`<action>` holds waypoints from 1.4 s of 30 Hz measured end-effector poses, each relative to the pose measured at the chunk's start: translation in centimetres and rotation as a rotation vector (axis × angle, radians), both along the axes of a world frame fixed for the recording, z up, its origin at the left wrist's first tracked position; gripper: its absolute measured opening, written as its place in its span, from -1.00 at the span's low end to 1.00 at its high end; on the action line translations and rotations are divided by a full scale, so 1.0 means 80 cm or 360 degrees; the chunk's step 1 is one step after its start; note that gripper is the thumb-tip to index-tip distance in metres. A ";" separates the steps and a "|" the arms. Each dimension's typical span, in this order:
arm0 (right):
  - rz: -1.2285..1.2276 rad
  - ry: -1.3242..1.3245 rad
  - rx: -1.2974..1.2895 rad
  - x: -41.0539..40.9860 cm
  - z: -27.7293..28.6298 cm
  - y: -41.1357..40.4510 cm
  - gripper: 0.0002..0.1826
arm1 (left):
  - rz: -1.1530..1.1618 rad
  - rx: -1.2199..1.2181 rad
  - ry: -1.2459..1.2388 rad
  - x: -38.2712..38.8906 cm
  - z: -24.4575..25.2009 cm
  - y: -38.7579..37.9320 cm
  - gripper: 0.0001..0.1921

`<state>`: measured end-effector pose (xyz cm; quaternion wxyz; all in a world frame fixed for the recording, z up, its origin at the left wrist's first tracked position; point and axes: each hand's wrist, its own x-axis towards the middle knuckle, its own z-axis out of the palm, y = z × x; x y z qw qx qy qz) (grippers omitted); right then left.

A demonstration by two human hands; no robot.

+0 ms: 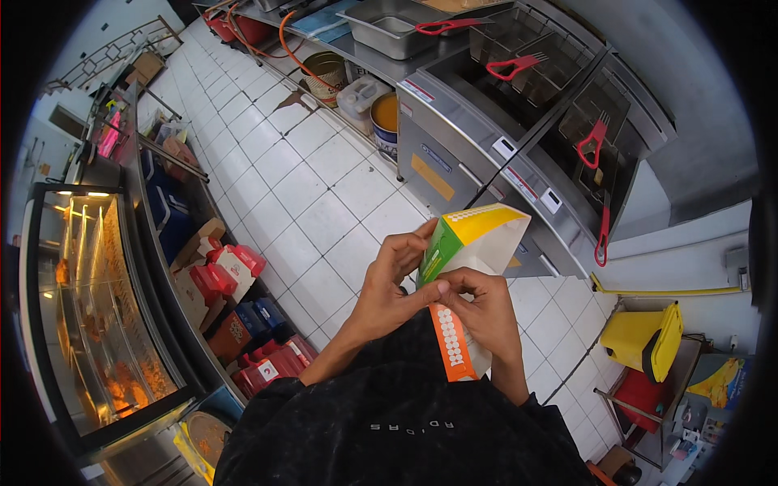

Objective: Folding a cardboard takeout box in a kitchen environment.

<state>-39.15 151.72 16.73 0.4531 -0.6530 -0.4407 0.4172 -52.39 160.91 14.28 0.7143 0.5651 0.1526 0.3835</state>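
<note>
A partly folded cardboard food box (pixel 453 243), green, yellow and orange outside and pale inside, is held in front of my dark shirt. My left hand (pixel 395 282) grips its green side, fingers behind the panel and thumb at the lower edge. Pinching the board beside that thumb is my right hand (pixel 483 304). The thumbs and fingertips meet at the middle of the box. Its yellow panel stands up and open at the top, while an orange flap with white dots hangs below between my hands. Part of the box is hidden behind my fingers.
Steel deep fryers (pixel 447 149) with baskets and red-handled tools (pixel 516 65) stand ahead and right. A heated glass display case (pixel 109 304) with fried food is at left, near shelves of folded red boxes (pixel 228 270). A yellow bin (pixel 638 340) sits at right on the white tiled floor (pixel 328 212).
</note>
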 end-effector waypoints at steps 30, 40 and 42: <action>-0.0271 0.1071 0.0402 -0.019 -0.024 0.007 -0.78 | 0.0090 0.0016 0.0009 -0.021 0.024 -0.002 -0.87; -0.0301 0.1110 0.0522 -0.017 -0.030 0.007 -0.74 | -0.0003 0.0311 0.0120 -0.024 0.023 0.005 -0.87; -0.0252 0.1086 0.0605 -0.017 -0.029 0.007 -0.72 | -0.0021 0.0380 0.0286 -0.025 0.023 0.003 -0.85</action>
